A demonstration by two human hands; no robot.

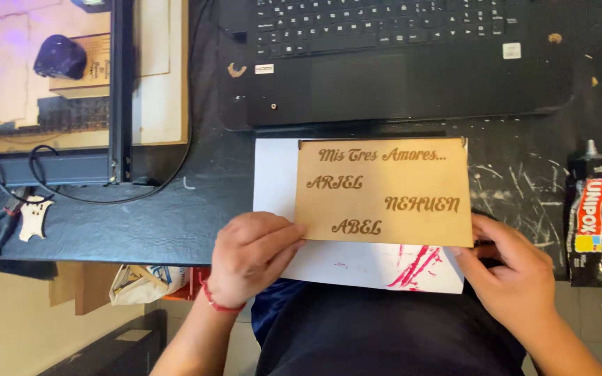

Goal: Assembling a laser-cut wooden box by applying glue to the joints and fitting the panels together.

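Your left hand (249,254) pinches the plaque's (384,191) lower-left corner and your right hand (506,275) its lower-right, the long axis running left to right between them, over white paper (273,174) on the counter (141,223), below the laptop (391,90).

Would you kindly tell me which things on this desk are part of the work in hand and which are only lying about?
In hand:
- engraved wooden plaque, touched at its edges by the left hand and right hand
- white paper sheet under it, smeared with red

Lying about:
- black laptop
- glue tube
- engraving machine frame
- small wooden cutout
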